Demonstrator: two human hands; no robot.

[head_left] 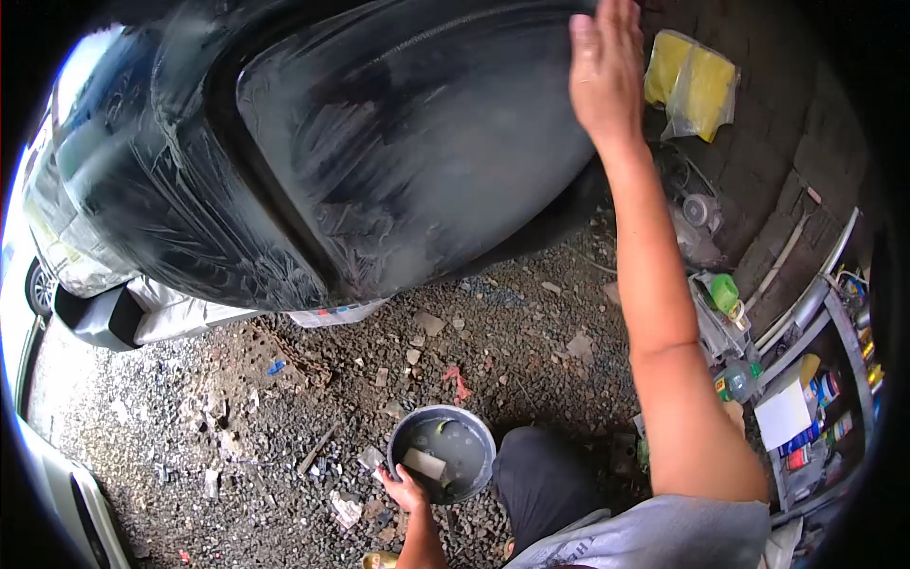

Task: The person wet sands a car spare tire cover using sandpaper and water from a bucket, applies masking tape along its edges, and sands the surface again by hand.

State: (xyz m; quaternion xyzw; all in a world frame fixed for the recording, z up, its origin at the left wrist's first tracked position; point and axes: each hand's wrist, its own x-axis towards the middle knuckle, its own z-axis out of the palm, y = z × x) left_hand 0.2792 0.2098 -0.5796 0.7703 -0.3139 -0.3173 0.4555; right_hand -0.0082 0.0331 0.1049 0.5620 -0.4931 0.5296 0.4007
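Observation:
My right hand reaches up to the right end of a dark car panel smeared with whitish residue. Its fingers are stretched out against the panel edge, and I see nothing held in it. Low in the view, my left hand is at the left rim of a round grey basin, fingers outside and a digit over the rim. Cloudy water fills the basin, and a pale rectangular block lies in it close to that hand.
Gravel ground surrounds the basin, with a red scrap on it. Yellow sheets in clear plastic lie upper right. A cluttered rack with a bottle stands at right. My knee is beside the basin.

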